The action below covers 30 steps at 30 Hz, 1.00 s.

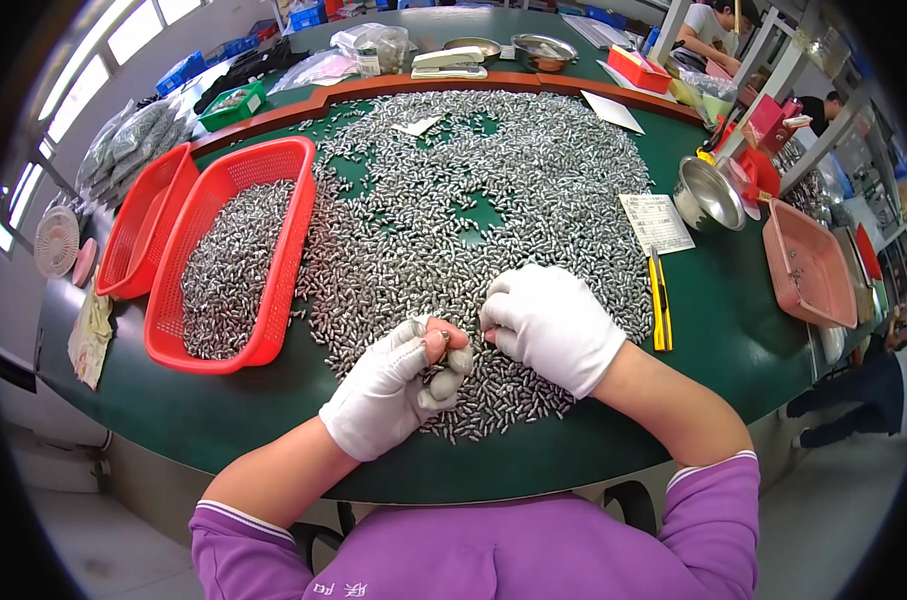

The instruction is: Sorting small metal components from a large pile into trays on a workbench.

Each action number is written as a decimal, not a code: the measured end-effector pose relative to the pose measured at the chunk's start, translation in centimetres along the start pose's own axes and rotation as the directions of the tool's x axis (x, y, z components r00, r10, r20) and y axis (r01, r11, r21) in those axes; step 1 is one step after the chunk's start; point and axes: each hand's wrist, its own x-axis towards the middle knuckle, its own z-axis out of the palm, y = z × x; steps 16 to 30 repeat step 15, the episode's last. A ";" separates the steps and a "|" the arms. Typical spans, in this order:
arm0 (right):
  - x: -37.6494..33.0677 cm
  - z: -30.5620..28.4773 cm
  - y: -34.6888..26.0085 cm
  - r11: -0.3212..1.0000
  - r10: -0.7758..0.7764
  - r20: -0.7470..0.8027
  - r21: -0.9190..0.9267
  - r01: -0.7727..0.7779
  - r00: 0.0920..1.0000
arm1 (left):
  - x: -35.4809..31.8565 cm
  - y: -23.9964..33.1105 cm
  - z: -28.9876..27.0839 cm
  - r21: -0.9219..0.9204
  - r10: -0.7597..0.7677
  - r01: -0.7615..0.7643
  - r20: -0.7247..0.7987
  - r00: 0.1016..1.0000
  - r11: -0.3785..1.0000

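Observation:
A wide heap of small, shiny silver bullet-shaped metal parts [563,170] covers the middle of the green table. Over its near edge, my left hand [401,382], in a white glove with bare thumb and fingertip, is closed and pinches one such metal part [443,340]. Just to its right is my gloved right hand [548,322], its fingers curled down toward the heap, close to the left fingertips. What the right fingers hold, if anything, is hidden. A red perforated basket [156,330] at the left holds a pile of the same parts.
Another red basket [123,275] stands farther left. Right of the heap lie a yellow utility knife [659,305] and a printed paper slip [663,225], near a steel bowl [711,195] and a pink basket [808,265]. A stapler [448,65] sits on the wooden rim behind.

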 end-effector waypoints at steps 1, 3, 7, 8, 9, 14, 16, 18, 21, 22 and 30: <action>0.0 0.0 0.0 1.000 0.002 -0.010 -0.025 -0.003 1.000 | 0.0 0.0 0.0 -0.001 -0.006 0.006 -0.007 1.000 1.000; 0.0 -0.1 0.0 0.999 0.010 -0.010 -0.030 -0.010 1.000 | 0.0 0.0 0.0 -0.002 -0.013 0.013 -0.013 1.000 1.000; -0.5 -1.6 -0.1 0.998 0.069 -0.086 -0.004 -0.070 0.994 | -0.1 0.1 -0.2 0.011 -0.014 0.015 -0.022 1.000 1.000; -0.6 -1.7 -0.1 0.998 0.066 -0.085 -0.002 -0.066 0.994 | -0.1 0.1 -0.2 0.014 -0.011 0.011 -0.028 1.000 1.000; -0.8 -2.0 -0.1 0.994 0.103 0.014 -0.021 -0.103 0.995 | -0.1 0.1 -0.2 0.015 -0.012 0.012 -0.025 1.000 1.000; -0.6 -0.9 0.4 0.990 0.143 0.093 -0.025 -0.141 0.985 | 0.0 0.1 0.0 0.038 -0.016 0.017 -0.030 0.999 0.999; -0.6 -1.0 0.2 0.987 0.157 0.114 -0.033 -0.154 0.981 | 0.0 0.1 -0.1 0.038 -0.014 0.015 -0.032 0.999 0.999; -0.6 -1.0 0.2 0.987 0.157 0.114 -0.033 -0.154 0.981 | 0.0 0.1 -0.1 0.038 -0.014 0.015 -0.032 0.999 0.999; -0.6 -1.0 0.2 0.987 0.157 0.114 -0.033 -0.154 0.981 | 0.0 0.1 -0.1 0.038 -0.014 0.015 -0.032 0.999 0.999; -0.6 -1.0 0.2 0.987 0.157 0.114 -0.033 -0.154 0.981 | 0.0 0.1 -0.1 0.038 -0.014 0.015 -0.032 0.999 0.999; -0.6 -1.0 0.2 0.987 0.157 0.114 -0.033 -0.154 0.981 | 0.0 0.1 -0.1 0.038 -0.014 0.015 -0.032 0.999 0.999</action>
